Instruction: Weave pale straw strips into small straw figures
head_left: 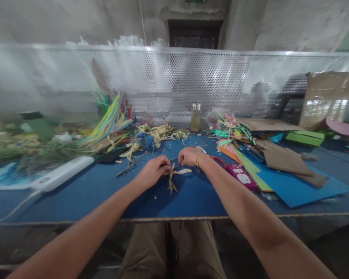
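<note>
My left hand (158, 169) is closed, thumb and fingers pinching a small tied bundle of dried husk strips (172, 181). The pale strips hang down and stick out to the right, just above the blue tabletop. My right hand (189, 157), with a gold bracelet at the wrist, is curled shut a little to the right and farther back. A thin dark strand (174, 158) runs between the two hands. What the right fingers hold is hidden. A red looped handle (219, 159) shows beside the right wrist, partly covered by it.
A white power strip (64, 174) lies left, near coloured strips (112, 120). Husk scraps (159, 135) and a glass bottle (196, 118) stand behind the hands. A purple case (241, 176), blue paper (299, 188) and cardboard (287, 159) lie right. A perforated metal screen (154, 77) closes the back.
</note>
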Tool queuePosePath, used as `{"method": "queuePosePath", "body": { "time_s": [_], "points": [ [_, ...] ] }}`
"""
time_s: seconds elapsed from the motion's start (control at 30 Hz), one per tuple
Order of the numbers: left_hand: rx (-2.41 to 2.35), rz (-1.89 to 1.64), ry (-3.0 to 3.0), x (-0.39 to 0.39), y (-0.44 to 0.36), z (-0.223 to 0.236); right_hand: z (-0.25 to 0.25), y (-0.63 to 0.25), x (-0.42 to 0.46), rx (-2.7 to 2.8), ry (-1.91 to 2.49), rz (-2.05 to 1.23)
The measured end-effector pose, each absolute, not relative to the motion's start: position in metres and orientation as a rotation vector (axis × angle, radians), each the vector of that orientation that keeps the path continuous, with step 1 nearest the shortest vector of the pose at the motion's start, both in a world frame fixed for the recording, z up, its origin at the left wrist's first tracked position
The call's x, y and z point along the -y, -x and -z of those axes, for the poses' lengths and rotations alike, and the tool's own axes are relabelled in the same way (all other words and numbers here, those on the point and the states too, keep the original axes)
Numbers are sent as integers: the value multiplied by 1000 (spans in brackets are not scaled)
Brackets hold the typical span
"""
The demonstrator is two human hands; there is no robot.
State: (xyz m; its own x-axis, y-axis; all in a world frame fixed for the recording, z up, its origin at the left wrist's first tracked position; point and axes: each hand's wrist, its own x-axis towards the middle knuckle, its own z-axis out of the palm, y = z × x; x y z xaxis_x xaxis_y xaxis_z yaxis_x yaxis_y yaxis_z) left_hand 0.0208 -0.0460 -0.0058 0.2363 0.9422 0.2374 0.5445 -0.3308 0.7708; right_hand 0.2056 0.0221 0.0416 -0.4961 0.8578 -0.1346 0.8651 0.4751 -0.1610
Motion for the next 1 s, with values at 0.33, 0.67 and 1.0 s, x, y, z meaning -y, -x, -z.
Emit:
{"method": "queuePosePath", "body": {
  "time_s": [0.33,0.67,1.0],
  "points": [
    [-1474,-1064,-1560,35,-33,3,-60,-207,-6,-2940,-1380,145],
    [-1387,-1030,-1470,35,-33,4,-45,-189,-2,-3140,-1365,113],
    [-1393,-1033,-1458,39,-34,2,-61,-203,-4,-2964,-1425,257]
  ]
}}
